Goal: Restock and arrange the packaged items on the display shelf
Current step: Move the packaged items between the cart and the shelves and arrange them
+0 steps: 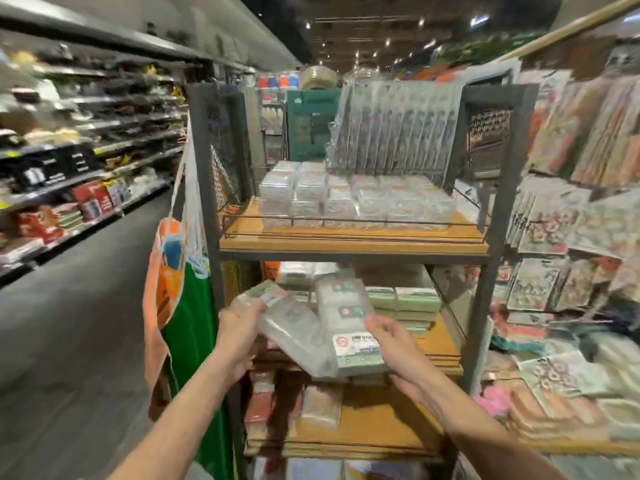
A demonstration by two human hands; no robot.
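The wooden shelf (353,245) is carrying clear boxes (356,199); tall packets (394,126) are standing at their 12 o'clock.

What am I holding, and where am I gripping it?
The left hand grips a clear packet by its upper end; right hand holds a labelled packet by its right edge.

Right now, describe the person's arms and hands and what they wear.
Both are bare: the left hand and right hand wear no gloves; no sleeve, watch or bracelet shows on the left forearm or right forearm.
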